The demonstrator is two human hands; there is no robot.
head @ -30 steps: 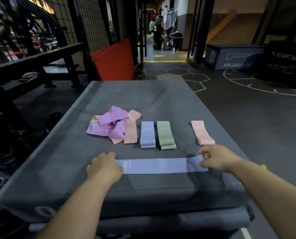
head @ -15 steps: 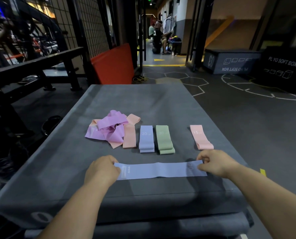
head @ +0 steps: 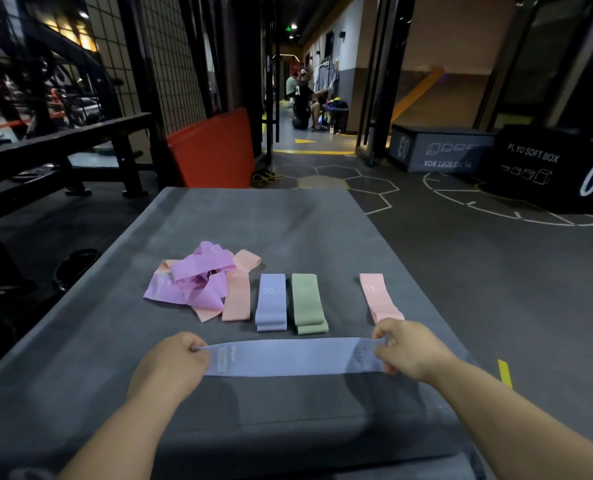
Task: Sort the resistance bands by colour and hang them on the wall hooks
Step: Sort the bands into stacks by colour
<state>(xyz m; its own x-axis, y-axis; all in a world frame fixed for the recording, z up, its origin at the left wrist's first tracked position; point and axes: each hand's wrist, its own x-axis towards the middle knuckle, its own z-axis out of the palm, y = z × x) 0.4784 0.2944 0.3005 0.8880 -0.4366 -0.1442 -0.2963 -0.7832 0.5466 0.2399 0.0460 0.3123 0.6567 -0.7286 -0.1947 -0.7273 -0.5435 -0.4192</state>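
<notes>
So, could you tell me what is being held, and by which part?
The long blue band: the left hand grips its left end, the right hand its right end.

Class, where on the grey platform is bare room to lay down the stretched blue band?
Bare: grey platform's far half; the gap between green band and pink band, narrower than the stretched blue band. Crowded: purple-and-peach pile through green band.

On the grey padded box (head: pixel 288 230), behind the long lilac elastic band (head: pixel 288 356), lie left to right: tangled purple-and-peach band heap (head: pixel 198 278), folded lilac band (head: pixel 271 303), folded green band (head: pixel 307 304), folded pink band (head: pixel 378 297).
</notes>
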